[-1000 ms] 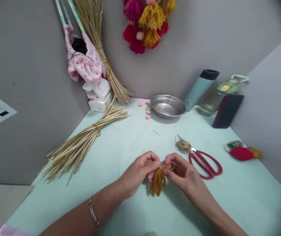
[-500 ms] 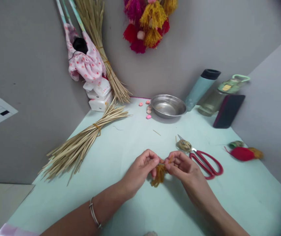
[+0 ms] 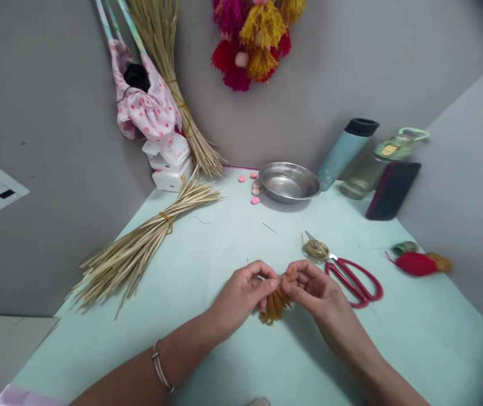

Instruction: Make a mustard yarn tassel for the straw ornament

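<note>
Between my two hands hangs a mustard-yellow yarn tassel [image 3: 275, 307], its loose strands pointing down over the table. My left hand [image 3: 247, 290] pinches the top of the tassel between thumb and fingers. My right hand [image 3: 315, 287] is closed in a pinch on a bit of the same yellow yarn [image 3: 292, 274], close beside the left fingertips. The tassel's top is mostly covered by my fingers. Just beyond my right hand lie red-handled scissors [image 3: 357, 282], with a small coil of straw-coloured strands [image 3: 316, 249] over the blades.
A tied straw bundle [image 3: 148, 242] lies at left. At the back stand a steel bowl [image 3: 289, 194], pink beads [image 3: 255, 200], a blue tumbler [image 3: 346, 152], a green-lidded bottle [image 3: 363, 169] and a phone [image 3: 393, 192]. Red yarn [image 3: 416, 263] lies at right. Colourful tassels [image 3: 262, 34] hang above.
The tassel's strands have turned and fanned out wider below my fingers. My left fingertips have closed in over its top; my right hand has hardly moved.
</note>
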The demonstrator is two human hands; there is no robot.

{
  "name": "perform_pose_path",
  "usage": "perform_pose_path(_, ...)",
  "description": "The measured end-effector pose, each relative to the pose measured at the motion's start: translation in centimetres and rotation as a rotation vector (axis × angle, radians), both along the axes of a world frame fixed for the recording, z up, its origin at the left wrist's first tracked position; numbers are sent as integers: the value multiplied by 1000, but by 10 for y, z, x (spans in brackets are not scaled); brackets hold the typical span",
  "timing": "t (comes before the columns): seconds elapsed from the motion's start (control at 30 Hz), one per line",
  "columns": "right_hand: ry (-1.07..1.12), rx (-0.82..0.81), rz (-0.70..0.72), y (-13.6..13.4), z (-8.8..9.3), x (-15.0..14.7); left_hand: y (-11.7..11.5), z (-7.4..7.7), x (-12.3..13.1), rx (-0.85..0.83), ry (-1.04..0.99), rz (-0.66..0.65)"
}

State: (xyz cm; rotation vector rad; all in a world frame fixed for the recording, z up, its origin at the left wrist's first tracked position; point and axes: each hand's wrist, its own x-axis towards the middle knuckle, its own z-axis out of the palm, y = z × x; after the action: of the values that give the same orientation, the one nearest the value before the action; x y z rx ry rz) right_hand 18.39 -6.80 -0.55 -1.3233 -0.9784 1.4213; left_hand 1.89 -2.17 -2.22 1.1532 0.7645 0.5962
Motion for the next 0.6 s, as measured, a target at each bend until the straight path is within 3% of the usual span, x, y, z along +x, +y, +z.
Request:
perform_pose_path(0.13,-2,12,1,0,-2,0,0,0,1,-14,-38,52)
perform_pose_path(0.43,9,0,5,0,2,-1,1,2,-1,-33,-43,-40)
perform_pose_path(0.6,5,2,28,0,0,-1,1,1,-1,-94,-84,1)
